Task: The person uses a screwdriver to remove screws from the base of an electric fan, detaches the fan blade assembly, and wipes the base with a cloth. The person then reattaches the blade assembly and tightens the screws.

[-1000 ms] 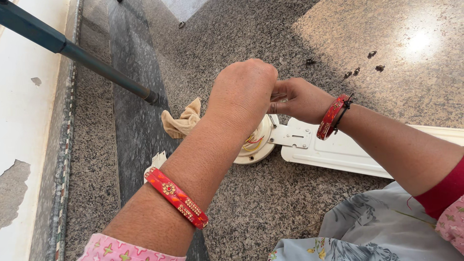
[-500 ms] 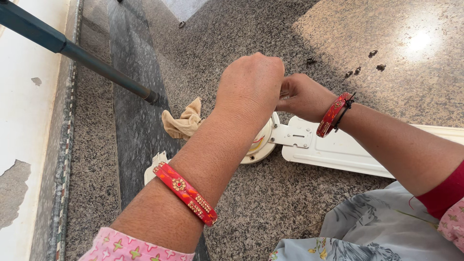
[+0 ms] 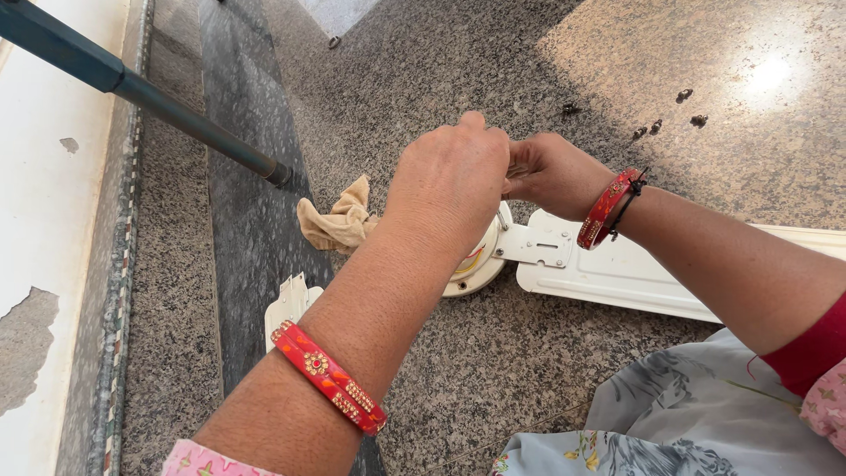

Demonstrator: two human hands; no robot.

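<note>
A speckled granite floor (image 3: pixel 493 370) is seen from above. Both grips are closed over a white ceiling-fan hub (image 3: pixel 476 264): left hand (image 3: pixel 449 181) on top, right hand (image 3: pixel 551 172) pinching something hidden. A blade (image 3: pixel 634 273) extends rightward. Fastening work seems under way; steady, fine turning is called for.

On my left hand (image 3: pixel 449 181) side I see a bare forearm with a red bangle (image 3: pixel 328 377) set with small gold studs and a round red-centred ornament. Below it shows the edge of a pink sleeve (image 3: pixel 198 460) with a small flower print. My right hand (image 3: pixel 551 172) has a narrower red bracelet (image 3: pixel 606 208) with gold dots at the wrist, and a thin dark thread beside it. Higher up that arm comes a plain red cuff (image 3: pixel 815 348), then pink flowered cloth. Grey patterned fabric (image 3: pixel 687 419) covers my lap.
</note>
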